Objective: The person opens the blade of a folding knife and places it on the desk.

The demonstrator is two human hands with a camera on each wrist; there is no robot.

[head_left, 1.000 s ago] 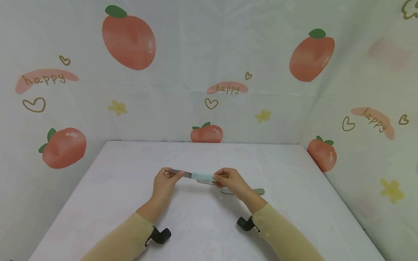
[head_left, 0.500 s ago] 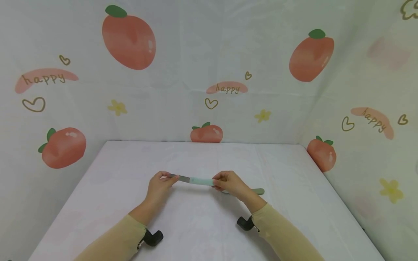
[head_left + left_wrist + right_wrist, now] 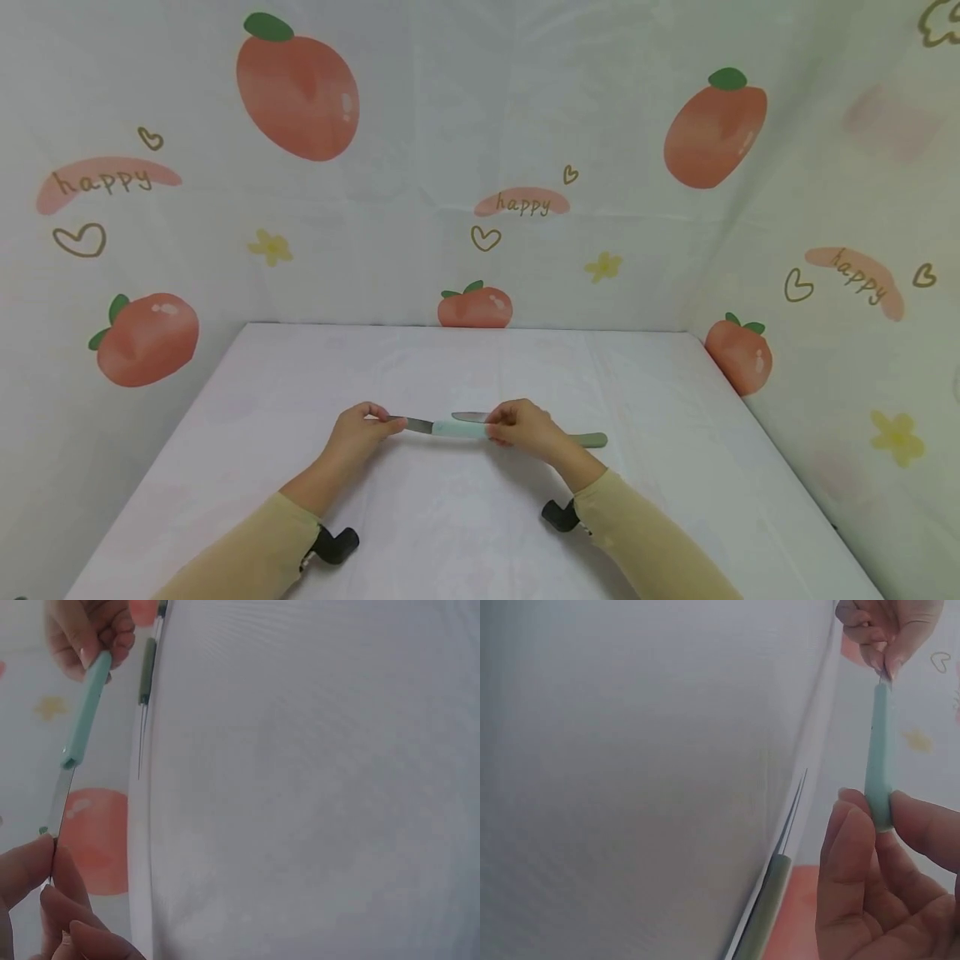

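Note:
A knife with a mint-green handle [image 3: 459, 429] and a steel blade [image 3: 418, 425] is held level just above the white table [image 3: 465, 517], between both hands. My left hand [image 3: 393, 423] pinches the blade's tip between thumb and fingers [image 3: 37, 862]. My right hand [image 3: 491, 430] pinches the end of the handle [image 3: 877, 750]. A second knife lies flat on the table just behind them, its blade [image 3: 468, 416] pointing left and its olive-green handle [image 3: 588, 439] sticking out past the right hand. That second knife [image 3: 146, 675] also shows in both wrist views [image 3: 769, 915].
A cloth printed with peaches and the word "happy" [image 3: 480, 167] walls in the table at the back and on both sides. A black camera mount sits on each wrist [image 3: 333, 543] [image 3: 558, 514].
Both hands have lowered the mint-handled knife toward the table and nearer to me. The blade of the second knife now shows behind it.

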